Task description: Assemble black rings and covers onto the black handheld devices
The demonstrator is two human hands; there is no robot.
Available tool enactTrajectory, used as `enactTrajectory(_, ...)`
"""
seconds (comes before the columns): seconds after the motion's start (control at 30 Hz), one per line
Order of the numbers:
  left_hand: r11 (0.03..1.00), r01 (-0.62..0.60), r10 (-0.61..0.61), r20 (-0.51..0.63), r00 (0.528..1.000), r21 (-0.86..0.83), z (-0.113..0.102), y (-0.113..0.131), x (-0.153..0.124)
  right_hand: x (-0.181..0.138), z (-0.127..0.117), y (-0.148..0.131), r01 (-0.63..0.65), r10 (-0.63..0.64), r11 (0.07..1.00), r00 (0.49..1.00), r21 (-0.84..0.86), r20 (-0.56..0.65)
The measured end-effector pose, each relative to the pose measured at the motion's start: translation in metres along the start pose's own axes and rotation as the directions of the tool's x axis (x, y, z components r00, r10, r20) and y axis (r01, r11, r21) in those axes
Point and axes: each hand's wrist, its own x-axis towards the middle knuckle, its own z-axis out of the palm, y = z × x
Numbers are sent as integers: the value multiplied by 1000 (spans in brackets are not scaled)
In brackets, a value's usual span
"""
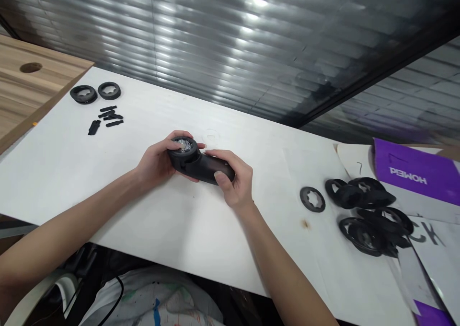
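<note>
Over the middle of the white table (161,225) I hold a black fabric shaver (206,168) in both hands. Its round head, with a silver mesh guard (186,145), points up and to the left. My left hand (158,157) is closed round the head, the thumb lying at the mesh. My right hand (237,176) wraps the handle's right end, with the thumb on the near side. The palms hide part of the shaver's underside.
Two black rings (109,90) and several small black strips (109,114) lie at the back left. A single black ring (312,199) lies at right, beside several black parts (373,230). Purple and white packaging (419,172) covers the right end. A wooden surface (46,74) adjoins at left.
</note>
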Motion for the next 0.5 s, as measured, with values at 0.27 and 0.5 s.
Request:
enactTrajectory(0.27,1000,-8,8,3,1000,0,0,0,-1,0,1,2,-31,31,1000,997,3,68)
enactTrajectory(0.5,1000,-11,11,-2,1000,-1,1,-1,-2,5,2,-2,-18,13,999,993,37,120)
